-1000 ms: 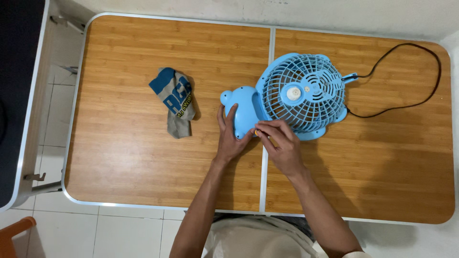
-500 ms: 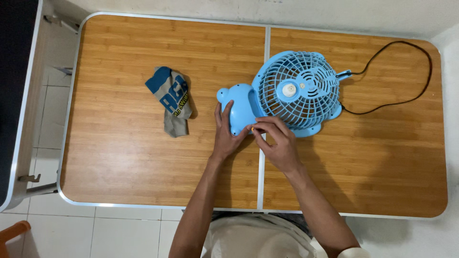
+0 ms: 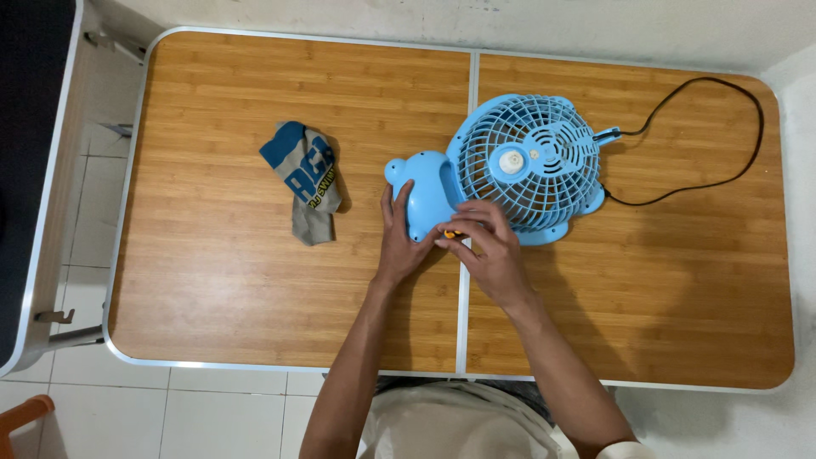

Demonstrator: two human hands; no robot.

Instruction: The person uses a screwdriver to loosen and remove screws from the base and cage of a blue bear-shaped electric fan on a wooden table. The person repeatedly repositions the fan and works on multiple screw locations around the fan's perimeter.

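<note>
A light blue table fan (image 3: 527,161) lies on its back on the wooden table (image 3: 212,280), grille up, with its rounded base (image 3: 421,191) pointing left. My left hand (image 3: 398,242) grips the lower edge of that base, fingers spread along it. My right hand (image 3: 489,251) is just right of it, fingertips pinched on a small orange object (image 3: 450,233) where the base meets the grille. Most of the orange object is hidden by my fingers.
A crumpled blue and grey cloth (image 3: 304,180) lies left of the fan. The fan's black cord (image 3: 722,136) loops over the table's far right corner. A dark surface (image 3: 25,170) stands beyond the left edge, and an orange chair part (image 3: 21,416) shows at the bottom left.
Both hands stay at the fan's base and the fan has not visibly moved on the table. Only the view shifts slightly.
</note>
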